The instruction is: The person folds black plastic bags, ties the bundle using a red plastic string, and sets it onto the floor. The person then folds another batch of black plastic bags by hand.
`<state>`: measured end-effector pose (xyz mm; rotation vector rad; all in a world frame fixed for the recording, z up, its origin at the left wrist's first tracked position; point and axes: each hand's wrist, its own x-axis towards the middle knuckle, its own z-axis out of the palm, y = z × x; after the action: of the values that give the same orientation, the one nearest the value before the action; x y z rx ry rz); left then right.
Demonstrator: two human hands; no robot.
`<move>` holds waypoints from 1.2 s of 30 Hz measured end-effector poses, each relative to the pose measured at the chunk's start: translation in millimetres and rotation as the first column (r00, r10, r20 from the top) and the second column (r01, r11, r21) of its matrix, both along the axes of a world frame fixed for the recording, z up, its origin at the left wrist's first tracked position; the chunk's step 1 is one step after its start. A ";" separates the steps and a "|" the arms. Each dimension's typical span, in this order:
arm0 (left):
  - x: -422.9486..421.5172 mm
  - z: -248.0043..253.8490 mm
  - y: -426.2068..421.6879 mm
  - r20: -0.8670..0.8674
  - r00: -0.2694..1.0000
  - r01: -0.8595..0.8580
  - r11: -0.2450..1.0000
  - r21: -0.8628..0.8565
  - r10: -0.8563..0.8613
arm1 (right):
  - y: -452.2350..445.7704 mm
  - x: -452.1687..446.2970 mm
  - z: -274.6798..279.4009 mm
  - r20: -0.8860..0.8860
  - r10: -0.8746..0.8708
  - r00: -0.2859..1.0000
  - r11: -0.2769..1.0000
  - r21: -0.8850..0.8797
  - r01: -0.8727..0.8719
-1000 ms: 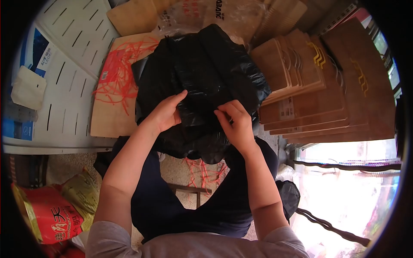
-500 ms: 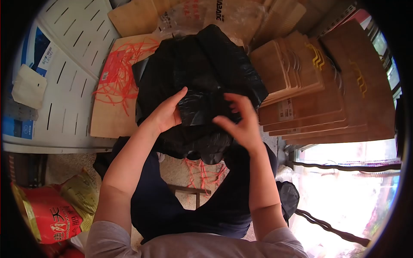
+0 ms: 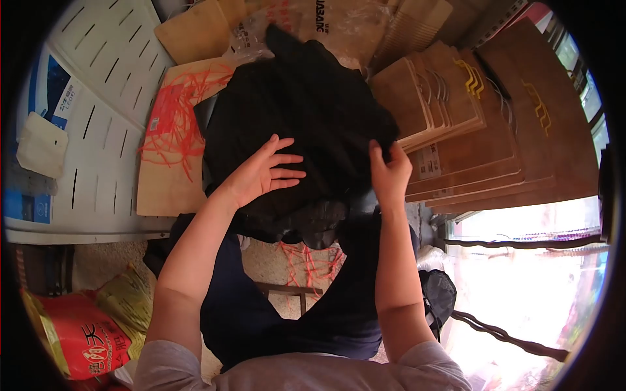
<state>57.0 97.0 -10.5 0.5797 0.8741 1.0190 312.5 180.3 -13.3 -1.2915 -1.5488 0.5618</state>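
Note:
A pile of thin black plastic bags (image 3: 293, 104) lies in front of me, over and beyond my knees, its top layer spread wide. My left hand (image 3: 264, 173) is on the near left part of the pile, fingers stretched out and apart. At the right side of the pile, my right hand (image 3: 391, 173) has thumb and fingers closed on the edge of the top black plastic bag. The fingertips are partly lost against the dark plastic.
Wooden boards (image 3: 456, 130) with yellow handles stand at the right. A board with orange plastic strings (image 3: 176, 130) is at the left, beside a slotted white metal panel (image 3: 98, 124). A red and gold sack (image 3: 91, 326) sits at lower left. More orange strings (image 3: 306, 264) lie on the floor.
The small folded piece between my hands has been opened out over the pile. My right hand has moved right to the edge; my left hand has spread its fingers over the plastic.

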 end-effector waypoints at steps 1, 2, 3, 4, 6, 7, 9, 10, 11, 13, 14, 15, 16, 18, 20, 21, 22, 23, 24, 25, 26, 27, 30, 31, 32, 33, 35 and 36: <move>0.2 -0.9 -0.6 -0.001 1.000 0.006 1.000 0.002 -0.006 | 3.5 10.6 -0.6 0.054 -0.037 0.998 0.999 -0.017 0.038; 0.4 -1.9 -0.5 -0.033 0.999 0.034 0.998 0.046 -0.033 | 6.0 19.9 0.2 0.109 -0.075 0.991 0.996 -0.032 0.078; 1.1 -2.4 -1.0 -0.066 0.996 0.065 0.994 0.088 -0.059 | 8.0 27.3 2.8 0.213 -0.085 0.973 0.996 -0.023 0.092; 2.8 -2.1 -2.9 -0.069 0.995 0.074 0.993 0.089 -0.068 | 10.5 31.9 0.4 0.210 -0.094 0.973 0.995 -0.023 0.101; 8.1 -0.1 -6.2 -0.358 0.928 0.201 0.948 0.246 -0.104 | 15.7 39.0 -5.2 0.177 -0.122 0.977 0.993 0.022 0.120; 12.6 2.5 -8.6 -0.423 0.903 0.207 0.935 0.287 -0.070 | 16.2 44.0 -3.3 0.182 -0.113 0.977 0.988 -0.087 0.130; 22.3 8.3 -13.6 -0.632 0.774 0.283 0.866 0.413 0.049 | 16.8 48.1 -0.2 0.164 -0.159 0.974 0.981 -0.088 0.175; 26.6 10.8 -15.4 -0.743 0.651 0.360 0.800 0.480 0.153 | 17.9 50.6 0.7 0.152 -0.180 0.972 0.976 -0.098 0.196; 29.6 12.1 -18.0 -0.859 0.417 0.475 0.734 0.485 0.298 | 21.6 56.5 -5.4 0.179 -0.172 0.969 0.970 -0.142 0.199; 35.6 17.0 -20.4 -0.875 0.311 0.554 0.677 0.484 0.371 | 20.1 58.1 3.6 0.024 -0.116 0.993 0.936 -0.333 0.117; 37.7 18.0 -22.1 -0.868 0.204 0.613 0.632 0.474 0.453 | 17.9 58.1 8.4 -0.142 -0.062 0.988 0.870 -0.493 -0.016; 38.4 16.6 -23.7 -0.885 0.137 0.622 0.657 0.426 0.444 | 15.6 58.9 10.9 -0.217 -0.015 0.976 0.849 -0.518 -0.102; 38.5 17.6 -24.3 -0.888 0.136 0.630 0.653 0.420 0.439 | 13.5 60.0 14.6 -0.222 -0.025 0.975 0.848 -0.521 -0.097; 38.3 21.1 -25.4 -0.928 0.081 0.647 0.689 0.326 0.364 | 10.5 61.2 23.1 -0.307 0.079 0.948 0.697 -0.663 -0.273; 36.7 18.3 -26.5 -0.932 0.096 0.652 0.685 0.325 0.351 | 6.7 59.3 27.7 -0.312 0.126 0.942 0.657 -0.685 -0.315; 36.4 16.0 -26.9 -0.934 0.111 0.650 0.686 0.327 0.340 | 5.2 58.9 29.0 -0.315 0.180 0.932 0.613 -0.705 -0.357; 37.5 13.8 -27.2 -0.935 0.113 0.652 0.686 0.324 0.335 | 4.5 59.1 29.2 -0.316 0.177 0.932 0.610 -0.708 -0.355; 39.2 11.3 -27.5 -0.915 0.101 0.642 0.677 0.360 0.390 | 4.5 58.9 28.8 -0.333 0.206 0.920 0.586 -0.711 -0.389; 39.7 8.5 -27.8 -0.891 0.088 0.631 0.667 0.395 0.444 | 3.9 58.0 29.2 -0.350 0.237 0.906 0.561 -0.712 -0.422; 38.8 5.0 -26.9 -0.894 0.088 0.630 0.671 0.392 0.440 | 2.6 57.2 31.6 -0.351 0.237 0.906 0.556 -0.715 -0.423; 37.5 1.6 -24.4 -0.867 0.123 0.580 0.674 0.458 0.484 | 1.2 56.0 36.1 -0.373 0.283 0.883 0.495 -0.732 -0.468; 37.7 3.6 -21.9 -0.836 0.153 0.526 0.672 0.521 0.528 | -0.3 54.7 39.2 -0.398 0.326 0.858 0.430 -0.746 -0.509; 38.3 21.9 -20.3 -0.862 0.269 0.239 0.837 0.493 0.430 | -12.1 40.2 38.4 -0.464 0.602 0.650 0.207 -0.696 -0.688; 34.9 22.5 -17.5 -0.850 0.285 0.185 0.845 0.502 0.443 | -18.3 31.5 37.1 -0.468 0.601 0.648 0.204 -0.694 -0.691; 31.4 17.0 -15.5 -0.795 0.318 0.139 0.804 0.578 0.517 | -26.3 20.3 35.6 -0.532 0.652 0.541 0.103 -0.644 -0.758; 27.9 16.5 -15.0 -0.777 0.322 0.118 0.791 0.600 0.541 | -33.3 9.6 34.1 -0.588 0.688 0.426 -0.003 -0.588 -0.809; 24.2 19.8 -15.5 -0.793 0.318 0.084 0.818 0.570 0.520 | -42.2 -8.6 24.5 -0.684 0.553 0.475 0.087 -0.521 -0.849; 25.1 21.5 -16.2 -0.793 0.321 0.091 0.816 0.570 0.518 | -43.5 -15.3 22.0 -0.767 0.411 0.492 0.185 -0.459 -0.869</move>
<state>82.1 80.8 11.1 1.6995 1.7772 1.1636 297.2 136.7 8.7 -0.8014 -1.3326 2.3196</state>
